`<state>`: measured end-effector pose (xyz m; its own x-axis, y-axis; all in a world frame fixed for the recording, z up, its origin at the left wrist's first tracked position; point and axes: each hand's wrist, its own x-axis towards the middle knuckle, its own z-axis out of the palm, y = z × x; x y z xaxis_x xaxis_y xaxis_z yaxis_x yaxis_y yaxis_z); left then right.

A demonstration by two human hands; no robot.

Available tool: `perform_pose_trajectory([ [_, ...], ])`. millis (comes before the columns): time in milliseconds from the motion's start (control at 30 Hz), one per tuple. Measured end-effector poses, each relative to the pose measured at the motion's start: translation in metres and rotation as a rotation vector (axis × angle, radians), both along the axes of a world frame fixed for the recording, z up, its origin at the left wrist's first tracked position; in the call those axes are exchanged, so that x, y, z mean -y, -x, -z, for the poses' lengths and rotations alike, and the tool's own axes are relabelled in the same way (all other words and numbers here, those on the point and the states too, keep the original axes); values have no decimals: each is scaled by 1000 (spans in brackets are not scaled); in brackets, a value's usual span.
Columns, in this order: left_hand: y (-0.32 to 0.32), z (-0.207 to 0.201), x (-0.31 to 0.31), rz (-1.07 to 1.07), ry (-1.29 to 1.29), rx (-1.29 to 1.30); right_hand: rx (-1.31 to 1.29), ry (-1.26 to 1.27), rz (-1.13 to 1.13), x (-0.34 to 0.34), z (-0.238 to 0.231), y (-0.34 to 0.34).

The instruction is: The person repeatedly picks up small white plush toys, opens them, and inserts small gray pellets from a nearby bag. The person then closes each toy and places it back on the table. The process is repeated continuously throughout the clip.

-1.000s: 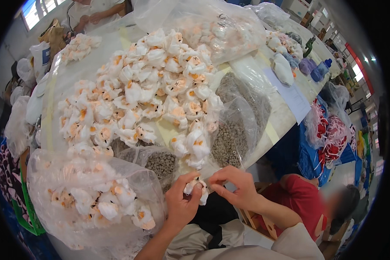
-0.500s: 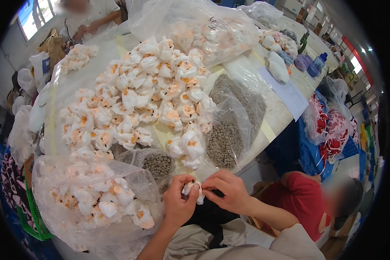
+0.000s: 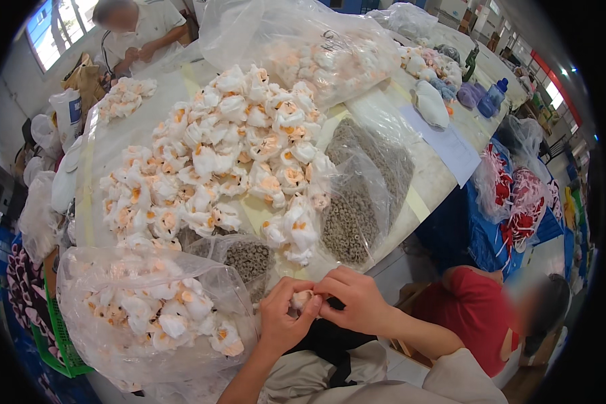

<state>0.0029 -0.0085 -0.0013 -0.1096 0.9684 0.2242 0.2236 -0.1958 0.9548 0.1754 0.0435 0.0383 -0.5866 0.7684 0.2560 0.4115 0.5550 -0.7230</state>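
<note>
Close to my body, at the table's near edge, my left hand (image 3: 286, 320) pinches a small white and peach plush piece (image 3: 301, 300) between thumb and fingers. My right hand (image 3: 358, 301) meets it from the other side, thumb and fingertips closed on the same piece. Much of it is hidden by my fingers. Beyond my hands spreads a large heap of white plush pieces (image 3: 212, 151) with orange parts and dark marks. Just past my fingers lies a clear bag (image 3: 249, 258) of small grey-brown ring-like parts. A larger bag of such parts (image 3: 350, 225) sits farther right.
A clear plastic bag (image 3: 161, 306) of plush pieces lies left of my hands; another (image 3: 316, 57) stands at the far side. On the right are a paper sheet (image 3: 454, 151) and blue bottle (image 3: 495, 97). A person in red (image 3: 464, 316) sits at right, another (image 3: 141, 37) across the table.
Both hands have shifted slightly, and the plush piece is turned, with less of its white fabric showing. My right fingertips have come closer to my left thumb. The whole view has tilted slightly.
</note>
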Motion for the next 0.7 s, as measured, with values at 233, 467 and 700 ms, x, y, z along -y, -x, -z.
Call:
perform_pose_trajectory([
  [233,7,-5,-1,145,62,30,-277,341,-19,-3,-2,-13],
  [467,9,-15,-1,201,99,-51,-269,286,-25,0,5,-19],
  [700,0,-12,0,100,44,-109,-193,144,37,4,9,-21],
])
